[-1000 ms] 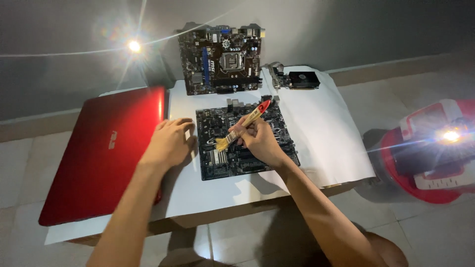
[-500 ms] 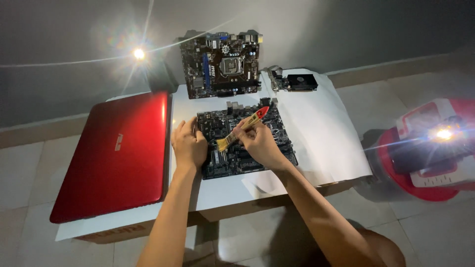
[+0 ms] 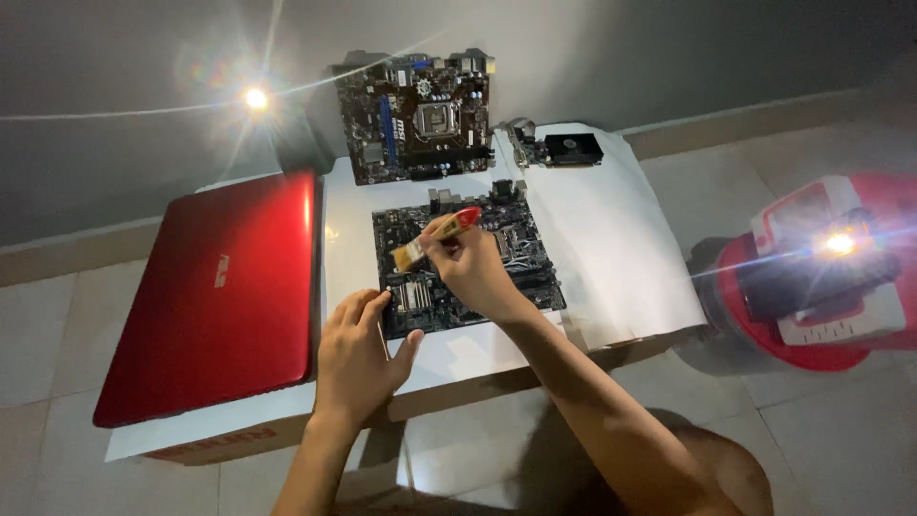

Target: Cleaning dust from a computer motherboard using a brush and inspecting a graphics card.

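Note:
A black motherboard (image 3: 523,256) lies flat on white paper (image 3: 611,248) atop a low table. My right hand (image 3: 473,270) grips a small brush (image 3: 435,239) with a red handle, its bristles pointing down-left over the board's upper left area. My left hand (image 3: 360,355) rests at the board's lower left corner, fingers apart and touching the paper and the board's edge. It holds nothing.
A second motherboard (image 3: 415,115) leans against the grey wall at the back. A small graphics card (image 3: 559,150) lies to its right. A closed red laptop (image 3: 215,296) sits left of the paper. A red-and-white lamp device (image 3: 821,277) shines on the floor at right.
My left hand has slid down from the board's left side to its lower left corner. The brush has moved slightly up-left over the board. The view has shifted.

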